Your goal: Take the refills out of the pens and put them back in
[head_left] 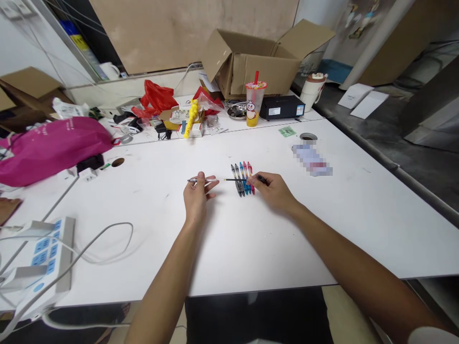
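Observation:
My left hand [198,191] pinches a clear pen barrel [211,180] above the white table [251,248]. A thin dark refill [233,179] sticks out of the barrel's right end and runs across to my right hand [268,188]. The fingers of that hand are closed round a dark pen piece [262,179] by the refill's right end. Beneath the refill lie several pens side by side, with black ones [237,187] at the left, blue ones [246,188] in the middle and a red or pink one [250,167] at the right.
A power strip [64,253] with a looping white cable is at the left, near a magenta bag [57,145]. Along the back stand a cup [254,105], a black box [282,107] and a cardboard box [261,71]. A blurred item [311,160] lies at the right.

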`<move>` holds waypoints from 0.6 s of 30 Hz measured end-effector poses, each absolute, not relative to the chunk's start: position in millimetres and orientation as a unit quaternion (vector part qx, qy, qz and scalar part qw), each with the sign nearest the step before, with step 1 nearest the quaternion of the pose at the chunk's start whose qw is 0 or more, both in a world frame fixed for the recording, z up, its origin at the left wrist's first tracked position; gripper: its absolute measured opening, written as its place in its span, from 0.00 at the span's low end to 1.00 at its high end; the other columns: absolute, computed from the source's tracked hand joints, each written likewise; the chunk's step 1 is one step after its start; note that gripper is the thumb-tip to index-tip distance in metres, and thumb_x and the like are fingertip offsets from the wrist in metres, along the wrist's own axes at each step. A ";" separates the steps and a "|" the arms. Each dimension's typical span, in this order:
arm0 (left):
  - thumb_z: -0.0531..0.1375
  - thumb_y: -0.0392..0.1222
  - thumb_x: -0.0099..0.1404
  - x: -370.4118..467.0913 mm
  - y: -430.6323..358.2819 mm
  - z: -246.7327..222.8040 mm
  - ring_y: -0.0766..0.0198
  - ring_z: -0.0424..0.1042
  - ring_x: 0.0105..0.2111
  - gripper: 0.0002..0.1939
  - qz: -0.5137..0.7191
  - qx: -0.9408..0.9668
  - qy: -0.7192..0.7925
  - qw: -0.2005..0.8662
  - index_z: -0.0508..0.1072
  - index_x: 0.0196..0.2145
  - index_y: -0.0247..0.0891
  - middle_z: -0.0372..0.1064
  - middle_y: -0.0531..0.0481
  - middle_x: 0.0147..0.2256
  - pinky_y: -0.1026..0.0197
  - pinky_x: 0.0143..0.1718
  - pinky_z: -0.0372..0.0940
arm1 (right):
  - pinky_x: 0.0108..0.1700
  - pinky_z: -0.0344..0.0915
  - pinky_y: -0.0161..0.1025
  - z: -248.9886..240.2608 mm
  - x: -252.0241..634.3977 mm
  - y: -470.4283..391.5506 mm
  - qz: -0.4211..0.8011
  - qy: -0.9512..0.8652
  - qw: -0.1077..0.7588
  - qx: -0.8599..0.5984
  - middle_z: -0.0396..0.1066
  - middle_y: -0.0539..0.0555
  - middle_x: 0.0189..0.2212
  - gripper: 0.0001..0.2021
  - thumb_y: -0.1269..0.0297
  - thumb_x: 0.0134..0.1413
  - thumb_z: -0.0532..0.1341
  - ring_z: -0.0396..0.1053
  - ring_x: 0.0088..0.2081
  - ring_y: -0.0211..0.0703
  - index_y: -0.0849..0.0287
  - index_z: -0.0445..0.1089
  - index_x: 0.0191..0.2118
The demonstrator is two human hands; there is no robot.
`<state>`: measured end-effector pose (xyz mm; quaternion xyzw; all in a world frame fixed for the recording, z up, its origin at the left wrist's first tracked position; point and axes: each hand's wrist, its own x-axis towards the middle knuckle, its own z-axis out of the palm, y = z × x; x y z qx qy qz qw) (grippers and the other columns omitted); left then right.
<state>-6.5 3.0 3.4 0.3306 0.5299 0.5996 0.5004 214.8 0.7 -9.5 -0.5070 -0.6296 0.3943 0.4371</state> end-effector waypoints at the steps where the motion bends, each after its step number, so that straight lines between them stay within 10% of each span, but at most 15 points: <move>1: 0.64 0.59 0.65 -6.9 3.1 3.4 0.54 0.81 0.45 0.21 0.600 0.331 0.529 0.500 0.74 0.37 0.35 0.77 0.36 0.50 0.69 0.23 0.65 | 0.27 0.49 0.39 -8.8 215.0 0.6 0.395 -0.630 0.437 -0.506 0.55 0.46 0.21 0.22 0.42 0.61 0.60 0.51 0.25 0.37 0.57 0.71 0.30; 18: 0.65 0.59 0.65 -4.1 3.0 3.0 0.54 0.82 0.42 0.23 0.602 0.323 0.524 0.508 0.70 0.42 0.35 0.78 0.36 0.47 0.70 0.20 0.62 | 0.29 0.50 0.38 -2.5 214.6 -0.2 0.390 -0.626 0.431 -0.520 0.58 0.46 0.21 0.25 0.42 0.63 0.57 0.52 0.24 0.36 0.59 0.74 0.29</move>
